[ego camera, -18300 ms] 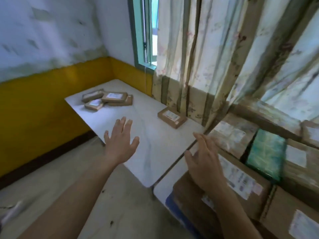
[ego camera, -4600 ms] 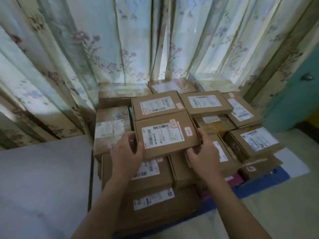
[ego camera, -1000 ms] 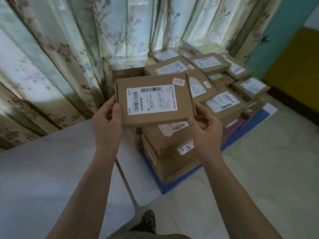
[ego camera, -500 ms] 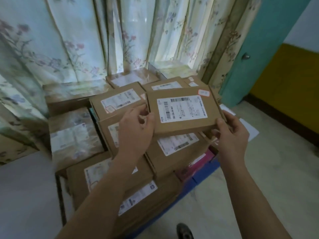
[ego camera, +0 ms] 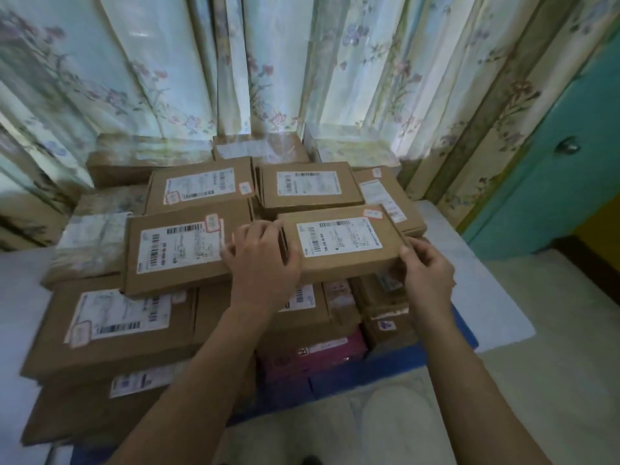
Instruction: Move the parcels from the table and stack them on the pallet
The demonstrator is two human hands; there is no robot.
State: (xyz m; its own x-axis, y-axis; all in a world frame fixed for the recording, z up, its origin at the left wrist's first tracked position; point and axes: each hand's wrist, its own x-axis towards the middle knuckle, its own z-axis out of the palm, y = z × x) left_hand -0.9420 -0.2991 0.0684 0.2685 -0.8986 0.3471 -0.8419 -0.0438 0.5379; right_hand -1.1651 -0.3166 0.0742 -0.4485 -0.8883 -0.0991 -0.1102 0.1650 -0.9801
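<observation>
Both hands are on the parcel [ego camera: 340, 245], a flat brown box held label-up over the right front of the stack, its long axis running left to right and its far right corner tipped slightly up. The left hand [ego camera: 263, 260] grips the short left end, fingers [ego camera: 235, 251] curled over the top edge; the right hand [ego camera: 427, 271] pinches the near right corner between thumb and curled fingers. The printed label reads upright toward the wearer, with a small red-bordered sticker at the far right corner. Just beside it on the left lies a neighbouring parcel [ego camera: 183, 250], its long axis also across, with the left hand's fingers over its right edge. Behind sit two more labelled boxes [ego camera: 308, 187], side by side, close against the floral curtain [ego camera: 302, 62], so there is little room at the back. Lower layers of brown boxes and a pink package [ego camera: 315, 355] fill the blue pallet [ego camera: 385, 367], whose front edge shows below. To the right is open floor [ego camera: 553, 330] and a teal door [ego camera: 553, 182]; to the left, the pale worktop [ego camera: 20, 297] butts against the stack.
</observation>
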